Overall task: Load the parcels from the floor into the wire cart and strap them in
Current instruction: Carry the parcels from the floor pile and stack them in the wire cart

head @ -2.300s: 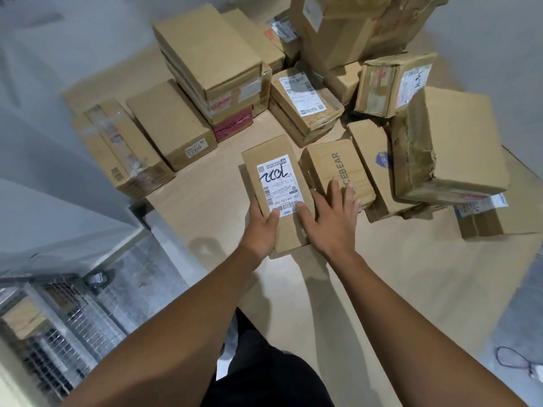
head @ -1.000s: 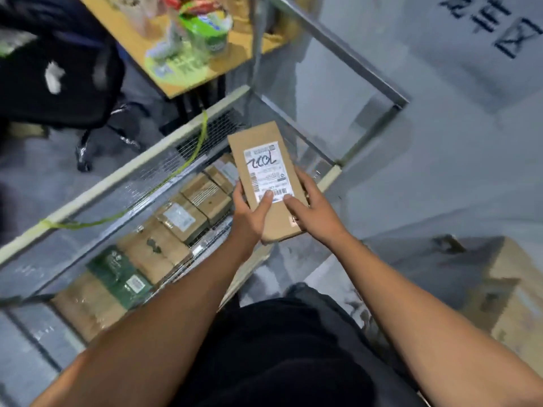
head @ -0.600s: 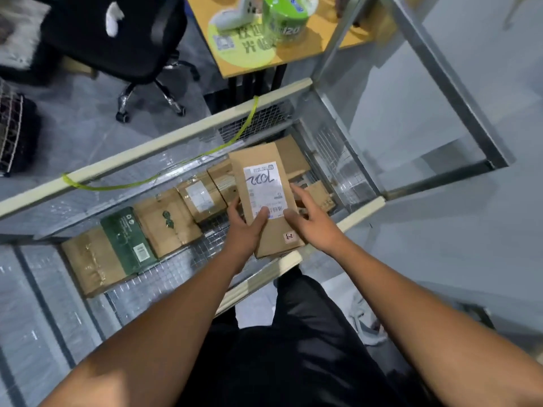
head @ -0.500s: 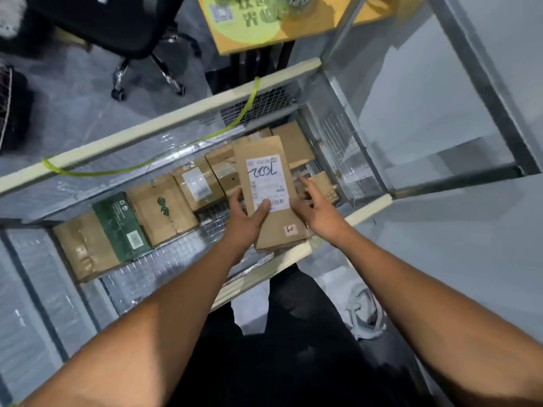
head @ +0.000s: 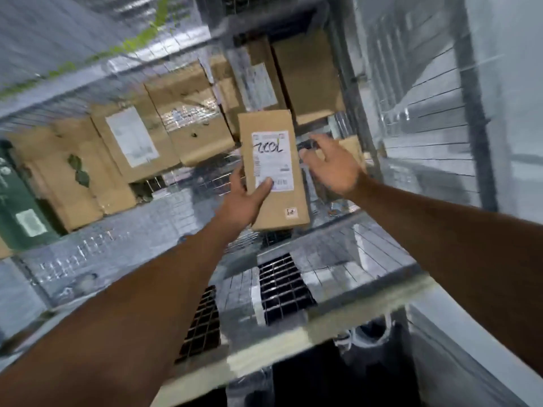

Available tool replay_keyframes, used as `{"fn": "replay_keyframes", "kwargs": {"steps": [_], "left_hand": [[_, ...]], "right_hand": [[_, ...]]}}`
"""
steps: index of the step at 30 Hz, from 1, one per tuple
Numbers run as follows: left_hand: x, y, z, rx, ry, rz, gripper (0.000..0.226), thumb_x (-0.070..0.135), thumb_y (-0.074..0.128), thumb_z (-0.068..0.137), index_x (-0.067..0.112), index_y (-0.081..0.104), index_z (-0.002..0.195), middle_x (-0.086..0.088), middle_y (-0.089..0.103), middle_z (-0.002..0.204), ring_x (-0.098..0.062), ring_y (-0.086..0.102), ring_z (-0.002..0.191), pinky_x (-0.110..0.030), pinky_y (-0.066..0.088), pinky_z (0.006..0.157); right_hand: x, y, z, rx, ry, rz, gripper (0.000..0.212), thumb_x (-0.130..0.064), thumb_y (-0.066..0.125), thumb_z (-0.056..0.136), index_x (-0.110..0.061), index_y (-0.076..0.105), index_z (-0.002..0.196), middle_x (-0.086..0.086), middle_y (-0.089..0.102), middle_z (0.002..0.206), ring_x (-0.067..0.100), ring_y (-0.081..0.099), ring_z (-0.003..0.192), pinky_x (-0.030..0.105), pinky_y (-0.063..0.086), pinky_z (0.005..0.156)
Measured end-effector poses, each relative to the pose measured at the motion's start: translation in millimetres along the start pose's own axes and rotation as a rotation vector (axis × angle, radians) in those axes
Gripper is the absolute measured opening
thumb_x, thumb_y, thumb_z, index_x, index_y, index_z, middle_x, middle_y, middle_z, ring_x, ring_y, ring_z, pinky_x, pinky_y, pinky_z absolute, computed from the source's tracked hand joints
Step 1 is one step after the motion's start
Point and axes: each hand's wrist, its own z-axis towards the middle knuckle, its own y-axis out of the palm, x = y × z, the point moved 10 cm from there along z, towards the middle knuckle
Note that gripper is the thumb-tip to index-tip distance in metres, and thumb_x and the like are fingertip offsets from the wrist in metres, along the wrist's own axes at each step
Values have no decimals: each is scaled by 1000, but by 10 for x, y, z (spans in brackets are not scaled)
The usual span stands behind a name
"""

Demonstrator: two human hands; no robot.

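A flat brown parcel [head: 271, 133] with a white label and black handwriting is inside the wire cart [head: 293, 327], low above its mesh floor. My left hand [head: 244, 198] grips its lower left edge, thumb across the label. My right hand [head: 332, 164] hovers just right of the parcel with fingers spread, apart from it. Several brown parcels [head: 191, 124] lie in a row along the cart's far side, and a green box [head: 17, 201] lies at the far left.
A yellow-green strap [head: 129, 45] hangs along the cart's far wall. The right mesh wall [head: 426, 118] stands close to my right hand. Bare mesh floor [head: 176, 212] shows in front of the row of parcels. The view is blurred by motion.
The parcel went from the floor pile over the cart's rim and down inside. My right hand has let go of it and opened; my left hand still holds it.
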Motion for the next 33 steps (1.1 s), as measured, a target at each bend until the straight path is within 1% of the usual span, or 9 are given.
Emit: {"fn": "replay_keyframes", "kwargs": {"steps": [4, 8, 11, 16, 20, 23, 25, 30, 33], "left_hand": [[-333, 261, 534, -69, -18, -8, 89, 34, 72, 97, 28, 13, 164, -6, 56, 149, -23, 64, 123, -46, 53, 104], [-564, 396, 738, -49, 5, -17, 86, 39, 68, 99, 33, 11, 163, 5, 59, 143, -16, 68, 119, -50, 54, 105], [-623, 507, 827, -1, 36, -26, 85, 33, 63, 102, 27, 5, 164, 12, 52, 143, -10, 60, 128, -42, 49, 111], [-705, 679, 1096, 43, 115, -16, 86, 15, 58, 105, 15, -6, 162, 1, 43, 152, -9, 50, 133, -9, 45, 96], [-779, 693, 1335, 100, 111, -28, 81, 12, 61, 104, 13, 5, 162, 3, 50, 147, -1, 57, 127, -18, 48, 103], [-806, 680, 1514, 135, 137, 26, 65, 4, 64, 101, 7, 26, 153, 9, 61, 125, 15, 64, 103, -8, 52, 85], [-803, 666, 1569, 126, 99, 50, 59, 7, 66, 100, 6, 34, 149, 5, 65, 123, 7, 69, 101, -14, 56, 82], [-774, 670, 1479, 19, -62, 160, 55, 16, 72, 97, 16, 42, 143, -4, 68, 132, -22, 68, 111, -45, 55, 103], [-614, 515, 1221, 55, -190, 258, 68, 29, 78, 92, 9, 36, 141, -12, 58, 142, -14, 64, 94, -25, 60, 74]], "right_hand": [[302, 388, 440, -69, -68, -49, 52, -46, 53, 103, -25, 48, 150, 6, 59, 144, 26, 56, 130, 39, 46, 107], [489, 621, 583, -74, -35, -19, 70, -49, 56, 99, -30, 28, 161, 2, 55, 149, 26, 54, 132, 47, 46, 110], [527, 605, 674, -25, -63, 6, 77, -46, 61, 97, -37, 21, 161, -1, 59, 145, 25, 56, 129, 46, 49, 108], [569, 676, 846, 12, -252, -549, 92, -57, 58, 95, -18, 15, 166, 9, 25, 170, 26, 11, 159, 53, 19, 126], [654, 773, 956, 43, -291, -885, 83, -65, 44, 99, -25, 16, 166, 6, 6, 174, 29, -2, 161, 59, -2, 125], [773, 742, 1015, 39, -216, -912, 84, -65, 44, 99, -31, 7, 166, 9, -1, 174, 31, -4, 161, 62, -5, 125], [802, 727, 1014, 24, -192, -946, 86, -64, 45, 100, -32, 1, 166, 10, -1, 174, 30, -3, 161, 61, -5, 126], [698, 629, 853, -50, -208, -890, 91, -56, 52, 100, -27, -4, 166, 14, 17, 171, 29, 12, 159, 54, 1, 129], [508, 440, 592, -42, -188, -797, 85, -51, 50, 102, -23, 1, 167, 13, 22, 170, 30, 13, 159, 51, 3, 129]]}}
